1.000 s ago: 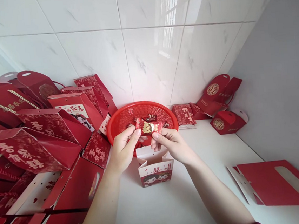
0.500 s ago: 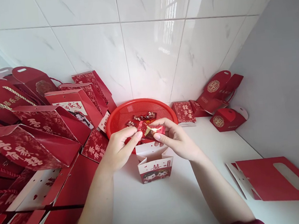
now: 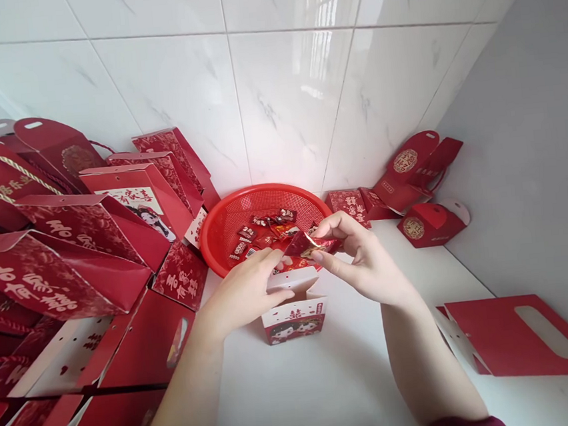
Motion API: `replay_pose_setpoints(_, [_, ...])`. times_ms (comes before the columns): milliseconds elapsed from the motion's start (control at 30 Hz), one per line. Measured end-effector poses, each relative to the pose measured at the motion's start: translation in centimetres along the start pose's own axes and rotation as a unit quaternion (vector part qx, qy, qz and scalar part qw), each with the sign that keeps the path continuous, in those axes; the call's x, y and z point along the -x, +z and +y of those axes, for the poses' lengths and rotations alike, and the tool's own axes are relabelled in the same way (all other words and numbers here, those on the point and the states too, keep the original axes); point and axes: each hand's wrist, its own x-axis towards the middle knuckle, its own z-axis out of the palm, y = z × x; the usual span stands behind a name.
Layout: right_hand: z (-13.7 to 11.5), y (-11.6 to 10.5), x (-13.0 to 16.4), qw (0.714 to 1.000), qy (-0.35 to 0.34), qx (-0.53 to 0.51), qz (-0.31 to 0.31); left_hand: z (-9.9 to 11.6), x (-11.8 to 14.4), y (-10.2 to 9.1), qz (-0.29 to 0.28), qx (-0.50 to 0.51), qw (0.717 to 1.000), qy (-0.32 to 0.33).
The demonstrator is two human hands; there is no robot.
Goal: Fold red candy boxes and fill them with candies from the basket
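A: Where to look first?

B: At the red-foil-wrapped candy (image 3: 323,243), above the near right rim of the red plastic colander (image 3: 236,211); pinched between thumb and fingers of the right hand (image 3: 363,259).

A: And for the left hand (image 3: 244,290)?

B: Poised at the colander's near rim, with thumb spread well apart from fingers; impossible to tell whether touching the candy.

A: How best to handle?

B: Pinch firmly enough against slipping, without crushing the foil. Mind the thin walls of the open double-happiness gift box (image 3: 295,332), upright on the tabletop (image 3: 282,401) at the colander's near side, just beneath the left thumb. Avoid stirring the loose candies (image 3: 247,232) inside the colander.
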Motion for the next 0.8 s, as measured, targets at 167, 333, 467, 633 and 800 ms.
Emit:
replay_pose_setpoints(167, [0.0, 0.1, 0.2, 1.0, -0.005, -0.021, -0.009, -0.2, 0.3, 0.1, -0.001, 0.013, 1.0, 0.008])
replay_pose_setpoints(333, [-0.4, 0.5, 0.4, 0.993, -0.07, -0.016, -0.091, 0.8, 0.7, -0.6, 0.029, 0.051, 0.998, -0.006])
replay_pose_setpoints(467, [-1.5, 0.6, 1.1, 0.975, -0.127, 0.046, -0.178, 1.9, 1.7, -1.7, 0.089, 0.093, 0.992, 0.001])
replay_pose_setpoints(633, [-3.8, 0.4, 2.9, 0.945, -0.193, 0.157, -0.211, 2.7, 3.4, -2.7, 0.207, 0.102, 0.968, 0.101])
replay_pose_setpoints(800, [-5.2, 0.3, 4.0, 0.931, -0.241, 0.206, -0.183, 2.8, 4.0, -2.5, 0.288, 0.097, 0.94, 0.158])
